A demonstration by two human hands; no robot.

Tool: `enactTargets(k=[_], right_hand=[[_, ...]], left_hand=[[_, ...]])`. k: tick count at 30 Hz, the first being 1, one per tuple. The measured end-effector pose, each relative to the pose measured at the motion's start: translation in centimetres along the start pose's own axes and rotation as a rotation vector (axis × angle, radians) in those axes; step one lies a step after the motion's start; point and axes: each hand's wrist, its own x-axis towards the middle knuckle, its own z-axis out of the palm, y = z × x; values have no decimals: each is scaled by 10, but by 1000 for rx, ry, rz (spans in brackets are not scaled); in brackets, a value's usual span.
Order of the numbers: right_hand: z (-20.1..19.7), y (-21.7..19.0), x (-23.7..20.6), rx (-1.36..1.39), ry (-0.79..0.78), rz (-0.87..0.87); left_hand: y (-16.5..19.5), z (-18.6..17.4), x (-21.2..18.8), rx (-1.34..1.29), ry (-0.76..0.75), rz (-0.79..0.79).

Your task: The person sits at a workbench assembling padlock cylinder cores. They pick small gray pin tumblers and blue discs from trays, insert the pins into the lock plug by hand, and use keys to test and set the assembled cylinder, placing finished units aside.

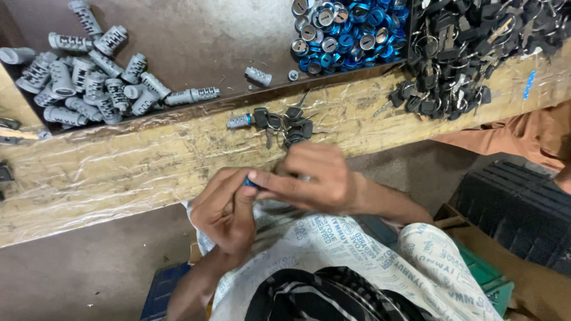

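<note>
I see a worn wooden worktop [119, 172] under wrinkled plastic film, above a dull grey-brown floor [77, 279].

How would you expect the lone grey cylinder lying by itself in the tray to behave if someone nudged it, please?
The lone grey cylinder looks like rigid cast metal, so probably stiff and rather heavy for its size. Its round body lies on its side on the flat tray floor, so a push across it would likely make it roll, though its ridges may slow that.

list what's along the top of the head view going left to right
pile of grey lock cylinders → lone grey cylinder → heap of blue-rimmed round caps → heap of black-headed keys
</note>
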Motion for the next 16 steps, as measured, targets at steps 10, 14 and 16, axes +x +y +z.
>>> enactTargets(k=[10,14,16], right_hand=[[-17,-3,23,-103,-26,459],[-10,0,-5,291,178,988],[4,2,-21,440,302,958]], left_hand=[[-8,-22,26,127,-5,67],[-11,-19,33,69,-71,6],[-11,-19,36,2,-119,-40]])
